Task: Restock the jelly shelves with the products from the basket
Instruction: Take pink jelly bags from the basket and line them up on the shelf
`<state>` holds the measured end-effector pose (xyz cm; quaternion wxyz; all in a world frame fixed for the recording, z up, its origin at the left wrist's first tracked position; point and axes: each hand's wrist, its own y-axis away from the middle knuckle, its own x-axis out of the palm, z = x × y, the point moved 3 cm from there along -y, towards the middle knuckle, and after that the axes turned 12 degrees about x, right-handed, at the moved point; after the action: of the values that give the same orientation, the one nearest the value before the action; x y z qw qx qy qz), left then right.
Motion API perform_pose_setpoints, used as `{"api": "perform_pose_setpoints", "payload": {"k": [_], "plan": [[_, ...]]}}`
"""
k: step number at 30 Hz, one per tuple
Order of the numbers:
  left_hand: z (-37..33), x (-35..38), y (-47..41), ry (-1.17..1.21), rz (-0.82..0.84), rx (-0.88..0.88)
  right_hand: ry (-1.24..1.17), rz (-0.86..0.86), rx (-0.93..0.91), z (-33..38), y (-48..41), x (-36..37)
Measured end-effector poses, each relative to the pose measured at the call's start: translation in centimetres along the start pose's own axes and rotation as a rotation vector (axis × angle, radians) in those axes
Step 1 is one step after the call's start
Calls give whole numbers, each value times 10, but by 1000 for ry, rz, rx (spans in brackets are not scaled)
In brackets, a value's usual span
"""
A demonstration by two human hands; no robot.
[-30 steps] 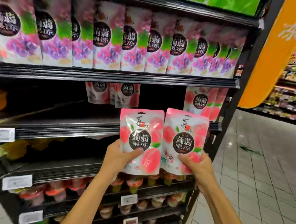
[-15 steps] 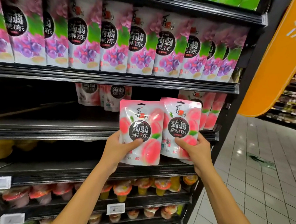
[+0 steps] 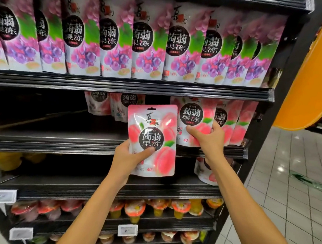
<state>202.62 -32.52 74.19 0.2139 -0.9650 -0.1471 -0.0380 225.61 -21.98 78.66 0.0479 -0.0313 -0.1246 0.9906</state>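
My left hand point(image 3: 130, 153) grips a pink peach jelly pouch point(image 3: 152, 138) by its lower left corner and holds it upright in front of the second shelf point(image 3: 62, 144). My right hand point(image 3: 207, 137) holds a second peach pouch point(image 3: 193, 116) that stands at the shelf's right end, against the other peach pouches point(image 3: 231, 123) there. More peach pouches point(image 3: 116, 104) sit deeper at the back of that shelf. The basket is out of sight.
Purple grape jelly pouches point(image 3: 142, 42) fill the shelf above. The left part of the second shelf is dark and bare. A single pouch point(image 3: 206, 172) stands on the third shelf at right. Jelly cups point(image 3: 152, 209) line the lower shelves. An orange sign point(image 3: 308, 73) hangs at right over tiled floor.
Both hands have risen toward the second shelf. My right hand has carried its pouch right and back onto the shelf beside the peach row; the left pouch stays in front.
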Motion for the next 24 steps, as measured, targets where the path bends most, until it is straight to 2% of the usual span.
{"api": "perform_pose_setpoints", "payload": {"k": [12,19,24], "plan": [[7,-2,1,-40,-11,25,191,-39,-75,-24,10,1],[9,-5,4,-80,-29,21,346,-256,-109,-33,21,-9],[8,-3,4,-72,-30,17,412,-341,-102,-38,14,-5]]}}
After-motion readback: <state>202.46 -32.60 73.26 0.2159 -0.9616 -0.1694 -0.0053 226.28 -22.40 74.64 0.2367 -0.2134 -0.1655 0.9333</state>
